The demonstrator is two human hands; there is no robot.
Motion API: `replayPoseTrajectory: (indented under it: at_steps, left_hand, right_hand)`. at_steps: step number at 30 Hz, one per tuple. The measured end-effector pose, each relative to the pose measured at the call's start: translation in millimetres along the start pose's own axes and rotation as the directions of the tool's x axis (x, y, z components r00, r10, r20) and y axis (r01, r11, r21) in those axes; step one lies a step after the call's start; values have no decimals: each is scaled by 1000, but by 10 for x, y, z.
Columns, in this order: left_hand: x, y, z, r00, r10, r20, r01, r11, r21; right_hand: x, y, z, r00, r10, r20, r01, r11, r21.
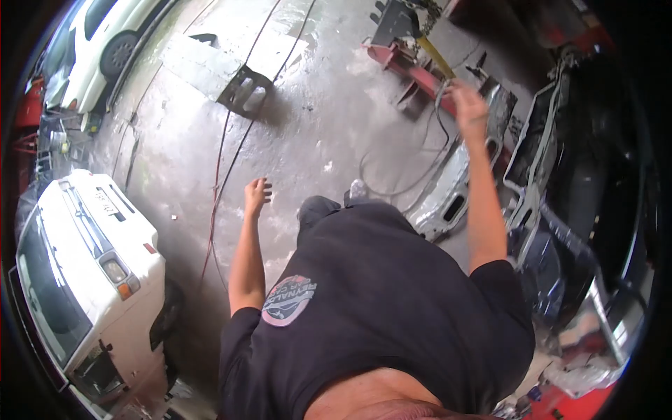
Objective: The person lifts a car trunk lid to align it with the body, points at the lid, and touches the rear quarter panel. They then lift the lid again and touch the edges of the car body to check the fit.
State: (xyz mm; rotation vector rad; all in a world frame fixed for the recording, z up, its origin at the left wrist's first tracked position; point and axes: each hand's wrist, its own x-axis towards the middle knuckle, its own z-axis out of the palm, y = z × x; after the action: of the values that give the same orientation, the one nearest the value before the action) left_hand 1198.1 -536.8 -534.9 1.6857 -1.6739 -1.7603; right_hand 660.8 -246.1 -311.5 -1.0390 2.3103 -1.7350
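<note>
Two hands, both bare. Left hand (257,192) spread open with nothing in it, held in the air over the wet concrete floor (329,119), well apart from the red steel frame (413,71) and down-left of it. Right hand (469,108) raised and blurred, just below the red steel frame's near end; impossible to tell whether curled shut or loose.

One black hose (446,140): upper end right beside the right hand's fingers, perhaps touching them, then down from the frame in a loop across the floor. Well apart from the left hand.

One yellow strap (437,59) slanting across the frame, one chain (430,10) above it. One silver bumper (448,192) lying on the floor below the frame, under the right forearm. One shoe (357,187) left of that bumper, at the end of a dark trouser leg.

One metal floor grate (245,89) left of the frame. Two thin red lines (220,161) running past the grate and down the floor.

Two white cars: one white hatchback (84,266) far down-left of the frame, one white car (105,35) far left of it at the upper edge
</note>
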Motion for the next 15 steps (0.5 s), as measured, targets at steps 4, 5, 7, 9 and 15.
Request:
replayPoseTrajectory:
  at_steps: [4, 5, 7, 9, 15]
  left_hand:
    - [441, -90, 88, 996, -93, 12, 94, 987, -127]
    - [575, -228, 151, 982, -180, 54, 185, 976, -116]
    - [814, -371, 233, 952, -281, 125, 273, 959, 74]
    - [1108, -442, 254, 937, -293, 190, 205, 903, 377]
    - [2994, 211, -150, 914, -271, 302, 109, 881, 461]
  right_hand:
    - [140, 402, 1633, 815, 213, 539, -201, 976, -83]
    - [139, 369, 1948, 767, 132, 628, -113, 991, -70]
    - [193, 329, 2546, 677, 64, 733, -89, 996, -5]
    - [505, 460, 2949, 600, 117, 791, -167, 986, -19]
    - [1612, 2211, 3832, 567, 593, 571, -653, 747, -127]
